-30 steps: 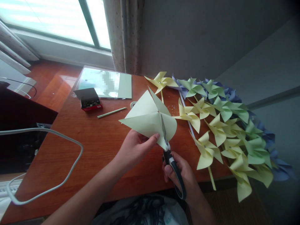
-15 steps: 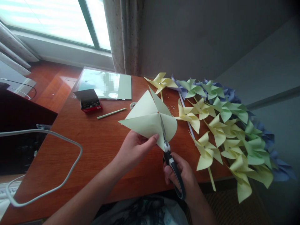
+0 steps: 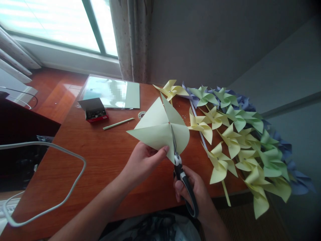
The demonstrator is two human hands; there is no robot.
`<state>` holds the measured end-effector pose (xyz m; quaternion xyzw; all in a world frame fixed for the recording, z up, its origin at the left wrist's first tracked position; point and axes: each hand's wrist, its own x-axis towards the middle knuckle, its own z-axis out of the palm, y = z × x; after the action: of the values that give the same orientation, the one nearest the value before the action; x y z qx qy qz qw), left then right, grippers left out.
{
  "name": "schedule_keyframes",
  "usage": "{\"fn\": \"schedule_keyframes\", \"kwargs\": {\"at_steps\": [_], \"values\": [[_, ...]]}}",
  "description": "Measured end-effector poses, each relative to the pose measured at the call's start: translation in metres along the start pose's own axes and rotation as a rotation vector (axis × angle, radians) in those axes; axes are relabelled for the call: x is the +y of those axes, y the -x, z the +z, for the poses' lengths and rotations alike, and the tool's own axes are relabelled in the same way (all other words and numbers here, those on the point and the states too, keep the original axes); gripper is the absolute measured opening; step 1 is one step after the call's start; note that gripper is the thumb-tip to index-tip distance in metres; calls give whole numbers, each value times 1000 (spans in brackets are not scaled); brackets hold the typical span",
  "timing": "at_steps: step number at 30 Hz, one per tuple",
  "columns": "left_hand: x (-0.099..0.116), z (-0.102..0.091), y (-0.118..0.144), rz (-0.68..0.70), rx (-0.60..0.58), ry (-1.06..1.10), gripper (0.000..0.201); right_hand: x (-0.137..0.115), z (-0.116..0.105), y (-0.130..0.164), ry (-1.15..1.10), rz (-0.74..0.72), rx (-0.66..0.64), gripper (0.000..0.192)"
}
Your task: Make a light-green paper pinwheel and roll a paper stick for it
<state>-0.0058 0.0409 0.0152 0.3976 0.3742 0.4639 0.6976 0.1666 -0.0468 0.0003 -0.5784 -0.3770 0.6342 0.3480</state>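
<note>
- Not much has shifted over the last second: the scissors (image 3: pixel 182 174) have crept a touch further along the cut, blade tips now nearly at the centre of the pale green paper square (image 3: pixel 159 129). So that diagonal slit looks about done, I'd say.
- Left hand (image 3: pixel 142 160) is pinching the sheet's lower edge, thumb on top, holding it up above the wooden desk (image 3: pixel 100 157).
- Right hand (image 3: pixel 194 190) is wrapped around the black handles, fingers through the loops.
- Paper looks thin, matte and slightly floppy along its creases.
- Off to the right there's a pile of finished pinwheels (image 3: pixel 240 140) in yellow, green and blue, all curled petals.
- Further back: a small box (image 3: pixel 94 109) and a paper stick (image 3: pixel 118 123).
</note>
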Motion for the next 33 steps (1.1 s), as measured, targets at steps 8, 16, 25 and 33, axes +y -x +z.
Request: {"fn": "schedule_keyframes", "kwargs": {"at_steps": [8,16,25,33], "values": [[-3,-1,1,-10,-48,15,14,1,2,0,-39,-10,-5,53],[-1,0,-1,-19,-61,32,11,2,0,-1,-9,-2,-5,52],[-2,-1,1,-31,-52,2,12,3,0,-1,17,6,5,53],[1,1,2,-36,4,-30,16,5,0,-1,-3,-23,-12,55]]}}
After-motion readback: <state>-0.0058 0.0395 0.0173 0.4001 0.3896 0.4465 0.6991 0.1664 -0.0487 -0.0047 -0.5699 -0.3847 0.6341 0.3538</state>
